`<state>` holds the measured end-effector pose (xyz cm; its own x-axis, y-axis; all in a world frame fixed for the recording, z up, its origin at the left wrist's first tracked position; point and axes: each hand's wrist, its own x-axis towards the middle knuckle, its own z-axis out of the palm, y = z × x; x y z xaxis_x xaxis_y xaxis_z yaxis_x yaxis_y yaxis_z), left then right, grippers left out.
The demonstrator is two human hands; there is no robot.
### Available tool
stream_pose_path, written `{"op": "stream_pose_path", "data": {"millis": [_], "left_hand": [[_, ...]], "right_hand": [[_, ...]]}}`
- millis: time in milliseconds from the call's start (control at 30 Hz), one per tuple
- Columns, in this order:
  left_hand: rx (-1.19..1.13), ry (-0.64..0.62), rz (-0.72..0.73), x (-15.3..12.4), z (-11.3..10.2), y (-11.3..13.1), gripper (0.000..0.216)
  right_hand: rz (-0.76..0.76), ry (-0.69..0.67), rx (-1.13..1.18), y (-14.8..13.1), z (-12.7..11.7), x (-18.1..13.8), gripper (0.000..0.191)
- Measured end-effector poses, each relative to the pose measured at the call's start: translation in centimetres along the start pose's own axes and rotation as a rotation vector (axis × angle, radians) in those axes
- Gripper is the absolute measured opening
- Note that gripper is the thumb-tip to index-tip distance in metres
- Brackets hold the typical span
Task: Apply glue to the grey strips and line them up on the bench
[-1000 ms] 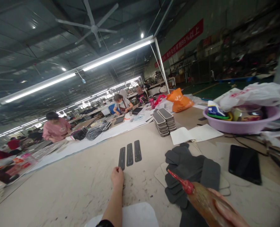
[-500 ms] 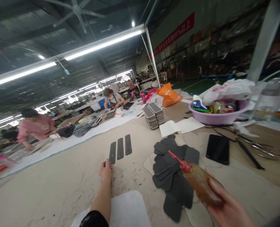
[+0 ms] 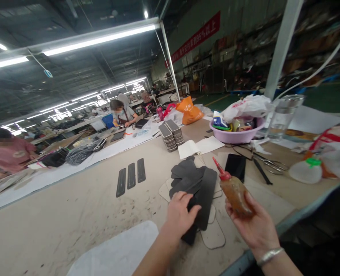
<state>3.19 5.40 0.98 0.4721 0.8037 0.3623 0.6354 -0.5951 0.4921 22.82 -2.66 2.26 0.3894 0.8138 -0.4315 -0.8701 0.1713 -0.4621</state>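
Desk (image 3: 72, 214): a pale, scuffed top that runs from 6 o'clock out towards 12 o'clock.
White sheet (image 3: 121, 253): lies flat at 6 o'clock on the near edge.
Co-workers: a person in pink (image 3: 6, 153) at 9 o'clock, and a seated person (image 3: 121, 115) at 11 o'clock, far off.
Grey pile (image 3: 187, 176): flat dark cut pieces overlapping at mid-desk, on top of pale cut-outs (image 3: 213, 235).
Basin (image 3: 236, 137): lilac plastic, at 1 o'clock from the grey pile. It holds a blue-and-white item (image 3: 219, 123) and smaller things too blurred to tell. A white plastic bag (image 3: 249, 105) is draped over its top.
Orange bag (image 3: 190, 112): at 12 o'clock, slumped.
Glass jar (image 3: 281, 117): upright, at 3 o'clock just beside the basin. Its contents cannot be told.
Notebook (image 3: 200, 147): lies open at 7 o'clock of the basin.
Stack (image 3: 171, 136): grey-topped pads in two piles, at 12 o'clock of the grey pile.
Left hand (image 3: 181, 214): palm down on the near end of the grey pile. Whether the grip pinches a piece cannot be told.
Right hand (image 3: 256, 228): the grip is wrapped around the glue bottle (image 3: 235, 191).
Glue bottle: amber, held above the desk at 3 o'clock of the grey pile, with its red nozzle pointing to 11 o'clock.
White bottle (image 3: 304, 171): green cap, at 3 o'clock.
Phone (image 3: 235, 166): black, flat, just beyond the nozzle.
Strips (image 3: 131, 176): three dark strips side by side, at 10 o'clock of the grey pile.
Scissors (image 3: 269, 165): at 3 o'clock of the phone.
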Motion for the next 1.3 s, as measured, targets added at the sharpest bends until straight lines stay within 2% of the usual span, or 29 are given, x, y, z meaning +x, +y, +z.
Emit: {"op": "stream_pose_path", "data": {"millis": [100, 200, 300, 367, 500, 633, 700, 833, 900, 1000, 1067, 1200, 1300], "left_hand": [[0.153, -0.069, -0.061, -0.6, 2.4, 2.4, 0.045], [0.163, -0.089, -0.096, -0.9, 3.7, 2.0, 0.037], [0.071, -0.05, -0.101, -1.1, 4.2, 1.1, 0.032], [-0.024, -0.008, -0.173, -1.1, 4.1, 0.8, 0.028], [-0.333, 0.085, -0.32, -0.7, 2.5, 0.9, 0.02], [-0.567, 0.156, -0.402, -1.9, -2.3, 0.3, 0.025], [-0.575, 0.153, -0.446, -4.0, -5.3, -0.8, 0.028], [-0.484, 0.017, -0.584, -10.7, -10.2, -4.2, 0.03], [-0.39, -0.016, -0.66, -14.4, -11.5, -5.7, 0.031], [-0.194, 0.008, -0.705, -19.0, -12.2, -7.3, 0.025], [-0.06, 0.053, -0.652, -21.3, -12.4, -7.8, 0.02], [0.119, 0.199, -0.435, -25.2, -12.9, -7.6, 0.02], [0.144, 0.15, -0.372, -27.9, -13.8, -7.1, 0.022]], "right_hand": [[-0.006, -0.035, -0.022, 0.1, -0.1, -0.1, 0.028], [0.006, -0.04, -0.009, 0.0, -0.1, -0.3, 0.028], [-0.003, -0.033, -0.01, -0.4, -0.1, -0.5, 0.028], [-0.014, -0.024, -0.011, -0.6, -0.1, -0.5, 0.029], [-0.019, -0.03, 0.027, -1.0, -0.4, -0.6, 0.032], [-0.013, -0.064, 0.012, -1.5, -0.8, -0.9, 0.033], [-0.005, -0.085, -0.024, -1.8, -1.0, -1.2, 0.034], [0.027, -0.088, -0.124, -1.9, -1.5, -2.0, 0.035], [0.034, -0.074, -0.177, -1.7, -1.7, -2.4, 0.033], [0.049, -0.068, -0.266, -1.0, -1.9, -3.1, 0.031], [0.064, -0.102, -0.336, -0.4, -2.0, -3.6, 0.034], [0.082, -0.204, -0.515, 1.0, -2.6, -4.6, 0.047], [0.057, -0.242, -0.649, 2.4, -3.1, -5.7, 0.052]]}}
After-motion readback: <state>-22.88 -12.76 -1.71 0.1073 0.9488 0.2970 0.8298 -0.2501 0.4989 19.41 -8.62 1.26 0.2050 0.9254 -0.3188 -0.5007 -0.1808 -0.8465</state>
